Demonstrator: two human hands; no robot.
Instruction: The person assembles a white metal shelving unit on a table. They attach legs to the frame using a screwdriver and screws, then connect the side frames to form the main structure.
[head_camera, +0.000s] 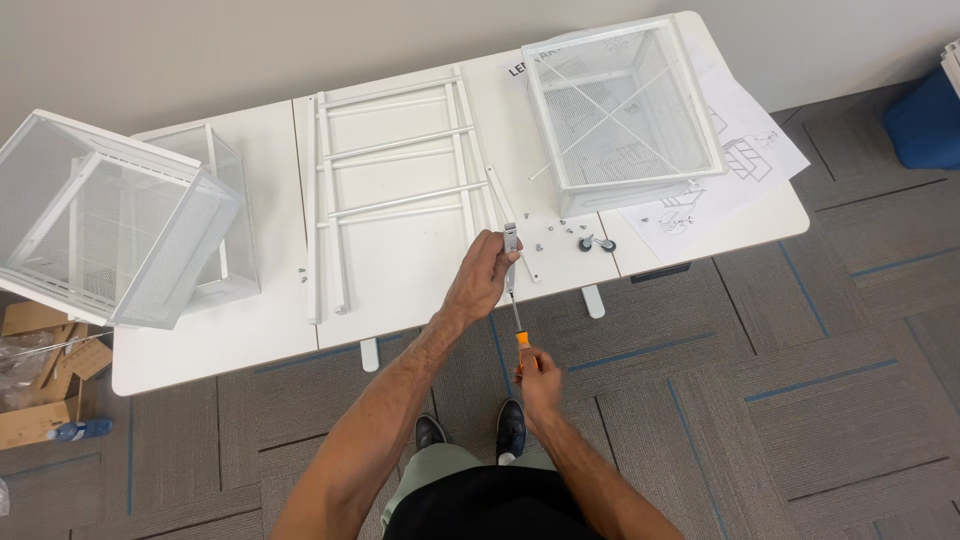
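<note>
Frame lay mid-table; two mesh baskets stacked at left, another basket at right atop instruction sheets. Caster & screws lay betw. frame & sheets.

Left hand grips white rail end; right hand holds orange-handled screwdriver against it.

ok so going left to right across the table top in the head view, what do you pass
tilted white mesh basket → white metal frame with rungs → left hand holding a small white part at the screwdriver tip → loose caster wheel → upright white mesh basket → instruction sheets
</note>
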